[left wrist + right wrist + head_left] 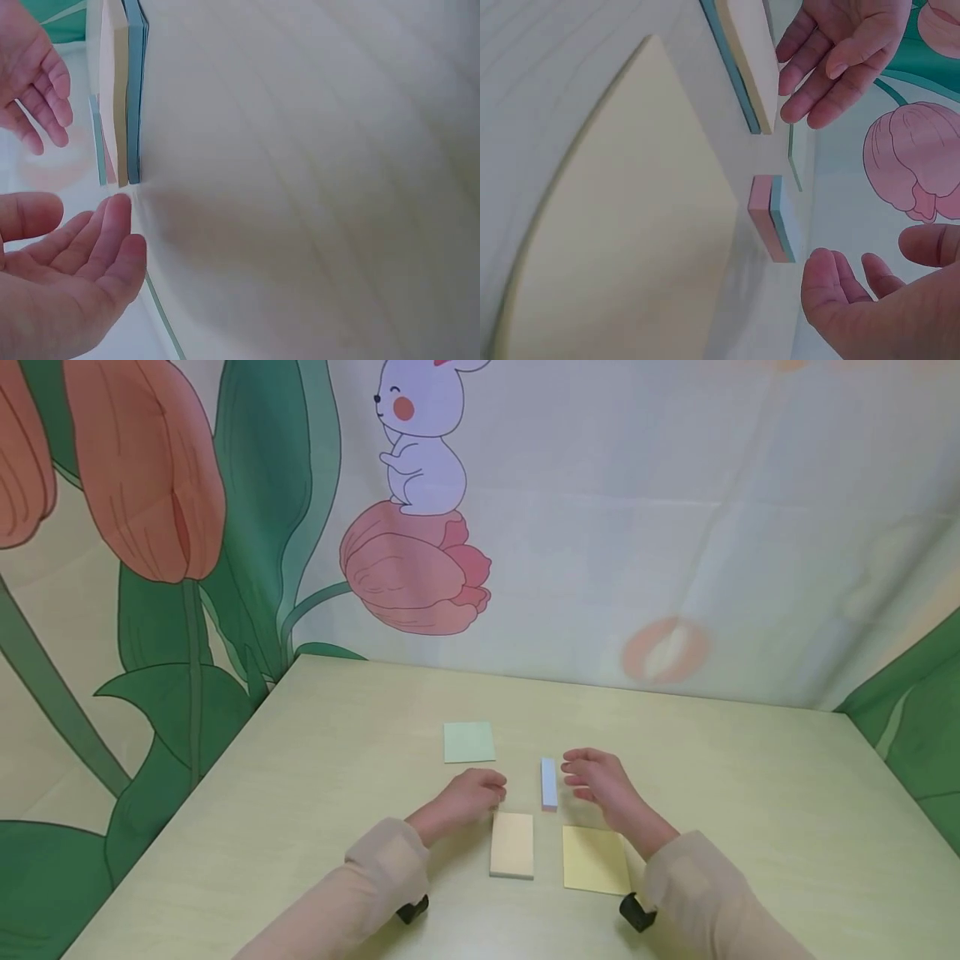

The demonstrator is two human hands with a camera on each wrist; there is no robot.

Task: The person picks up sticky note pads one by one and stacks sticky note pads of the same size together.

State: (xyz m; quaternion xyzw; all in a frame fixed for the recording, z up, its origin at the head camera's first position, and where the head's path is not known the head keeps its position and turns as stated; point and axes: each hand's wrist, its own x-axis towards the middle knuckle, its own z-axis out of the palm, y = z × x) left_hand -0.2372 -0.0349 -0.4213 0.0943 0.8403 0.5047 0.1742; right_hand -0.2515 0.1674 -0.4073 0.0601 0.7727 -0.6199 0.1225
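Near the table's middle, my left hand (468, 795) hovers beside a two-layer pad of sticky notes, cream over blue (512, 846), with loosely bent fingers and nothing in them. Its fingertips (120, 214) come close to the pad's end in the left wrist view; I cannot tell whether they touch. My right hand (606, 785) holds nothing, its fingers spread and relaxed just right of a narrow pad of sticky notes, pale blue over pink (772, 217). A square yellow sticky-note pad (596, 860) lies below the right hand. Beyond the left hand lies a square mint-green pad (468, 742).
The pale wooden table (337, 718) backs onto a printed curtain (570, 527) with tulips and a rabbit. Dark wrist-camera pieces (637, 912) hang below both sleeves, close to the tabletop.
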